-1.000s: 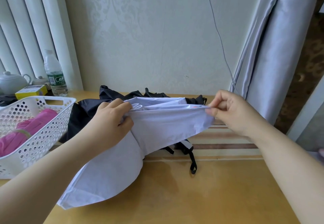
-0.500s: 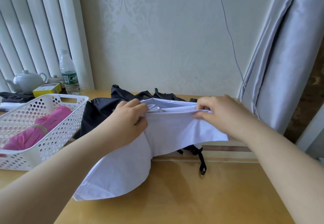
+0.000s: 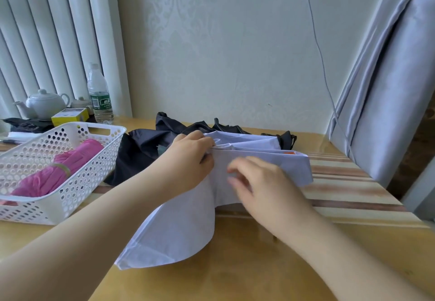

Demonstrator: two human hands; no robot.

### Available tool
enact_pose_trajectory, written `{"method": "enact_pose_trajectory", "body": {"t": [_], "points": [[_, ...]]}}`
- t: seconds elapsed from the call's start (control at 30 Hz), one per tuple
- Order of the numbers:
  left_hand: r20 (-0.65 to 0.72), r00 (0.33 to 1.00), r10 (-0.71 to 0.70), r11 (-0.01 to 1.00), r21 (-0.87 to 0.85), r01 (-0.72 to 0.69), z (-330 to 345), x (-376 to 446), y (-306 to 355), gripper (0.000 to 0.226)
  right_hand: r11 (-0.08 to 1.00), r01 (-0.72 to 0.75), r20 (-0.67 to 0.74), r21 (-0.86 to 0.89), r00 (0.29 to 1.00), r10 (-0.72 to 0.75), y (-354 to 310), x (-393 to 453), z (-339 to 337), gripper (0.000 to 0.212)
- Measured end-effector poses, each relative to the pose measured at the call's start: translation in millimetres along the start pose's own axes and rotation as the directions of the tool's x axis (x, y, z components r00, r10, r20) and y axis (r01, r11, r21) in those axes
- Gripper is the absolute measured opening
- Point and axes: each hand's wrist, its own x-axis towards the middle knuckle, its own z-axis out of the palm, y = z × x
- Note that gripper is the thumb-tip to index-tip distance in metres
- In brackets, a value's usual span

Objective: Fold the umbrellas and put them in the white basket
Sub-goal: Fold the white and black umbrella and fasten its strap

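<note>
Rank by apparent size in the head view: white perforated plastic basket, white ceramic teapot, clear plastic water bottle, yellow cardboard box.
1. White perforated plastic basket, though nearest the camera.
2 and 3. White ceramic teapot and clear plastic water bottle: too alike to rank.
4. Yellow cardboard box.

right hand [image 3: 266, 190] fingers motion-blurred, black umbrella [image 3: 141, 150] mostly hidden behind white umbrella [image 3: 179, 225]
</note>
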Motion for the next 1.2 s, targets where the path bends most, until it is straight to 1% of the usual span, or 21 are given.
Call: {"method": "enact_pose_trajectory", "body": {"t": [0.03,0.07,0.13,0.17,0.2,0.27,0.33,0.43,0.53,0.6,0.7,0.73,0.77,0.83,0.87,0.9,0.93,0.97,1.03,1.13,1.2], "points": [[0.015,1.0,-0.002,1.0,-0.004,0.002,-0.2,0.0,0.8,0.019,0.996,-0.044,0.085,0.073,0.996,0.038,-2.3,2.4,7.6,0.014],[0.028,1.0,-0.002,1.0,-0.009,0.002,-0.7,-0.7,2.4,0.025,0.986,-0.099,0.123,0.137,0.989,0.082,-2.5,5.5,13.7,0.021],[0.053,0.998,-0.03,0.997,-0.075,0.034,-5.5,-4.0,4.5,0.024,0.94,-0.21,0.131,0.268,0.975,0.18,-4.4,13.2,18.5,0.028],[0.052,0.998,-0.04,0.992,-0.121,0.046,-9.0,-6.7,4.1,0.029,0.917,-0.253,0.125,0.307,0.966,0.225,-6.4,16.6,18.8,0.032],[0.053,0.997,-0.056,0.981,-0.182,0.065,-11.9,-9.5,2.1,0.04,0.9,-0.285,0.124,0.331,0.958,0.257,-7.6,18.3,19.3,0.037],[0.099,0.984,-0.146,0.906,-0.386,0.173,-20.2,-15.0,-1.9,0.049,0.876,-0.321,0.14,0.361,0.947,0.29,-9.0,19.2,20.1,0.049],[0.161,0.96,-0.228,0.784,-0.555,0.279,-27.1,-21.0,-3.1,0.041,0.857,-0.337,0.146,0.389,0.941,0.304,-10.5,19.1,18.6,0.056],[0.204,0.946,-0.254,0.756,-0.568,0.325,-30.1,-25.6,-2.4,0.025,0.847,-0.365,0.162,0.387,0.931,0.327,-16.8,20.8,20.4,0.057],[0.264,0.938,-0.225,0.708,-0.617,0.343,-34.0,-24.7,1.8,0.015,0.831,-0.417,0.156,0.367,0.909,0.387,-23.3,29.6,27.8,0.058],[0.288,0.936,-0.204,0.659,-0.667,0.349,-37.4,-25.2,4.3,0.019,0.82,-0.413,0.132,0.397,0.909,0.395,-24.6,33.8,30.8,0.062],[0.309,0.931,-0.193,0.56,-0.744,0.363,-42.5,-30.0,6.8,0.024,0.832,-0.373,0.096,0.411,0.925,0.367,-20.2,33.7,30.5,0.051],[0.267,0.943,-0.199,0.598,-0.729,0.332,-42.5,-32.7,4.7,0.024,0.834,-0.371,0.081,0.408,0.925,0.372,-16.6,33.0,30.7,0.049],[0.203,0.954,-0.223,0.682,-0.666,0.301,-42.3,-36.4,0.4,0.029,0.831,-0.38,0.071,0.406,0.92,0.385,-13.2,32.4,30.9,0.049],[0.038,0.965,-0.261,0.884,-0.391,0.254,-43.9,-48.2,-8.3,0.052,0.813,-0.421,0.071,0.402,0.9,0.431,-5.2,30.2,30.6,0.055],[-0.011,0.964,-0.266,0.938,-0.234,0.256,-46.3,-55.0,-11.6,0.062,0.799,-0.444,0.077,0.405,0.888,0.454,-1.2,28.5,30.8,0.057],[-0.003,0.958,-0.286,0.951,-0.124,0.283,-50.6,-61.3,-14.4,0.07,0.788,-0.459,0.084,0.41,0.879,0.468,1.8,26.8,30.3,0.058],[0.05,0.946,-0.32,0.943,-0.075,0.323,-55.6,-67.0,-17.5,0.076,0.782,-0.466,0.09,0.413,0.876,0.475,4.5,25.3,30.6,0.059],[0.132,0.923,-0.361,0.925,-0.078,0.373,-58.9,-72.3,-22.3,0.074,0.783,-0.466,0.089,0.412,0.876,0.475,6.1,24.2,30.3,0.059],[0.245,0.896,-0.37,0.906,-0.116,0.406,-58.4,-79.6,-34.6,0.054,0.786,-0.468,0.076,0.404,0.873,0.481,6.9,23.4,30.9,0.062],[0.185,0.921,-0.342,0.903,-0.207,0.377,-51.8,-86.1,-46.4,0.016,0.791,-0.454,0.065,0.411,0.88,0.471,2.7,22.7,27.5,0.071],[0.177,0.935,-0.309,0.861,-0.366,0.354,-47.4,-88.2,-46.8,0.018,0.791,-0.403,0.09,0.461,0.908,0.41,-2.6,22.4,24.6,0.078]]}}
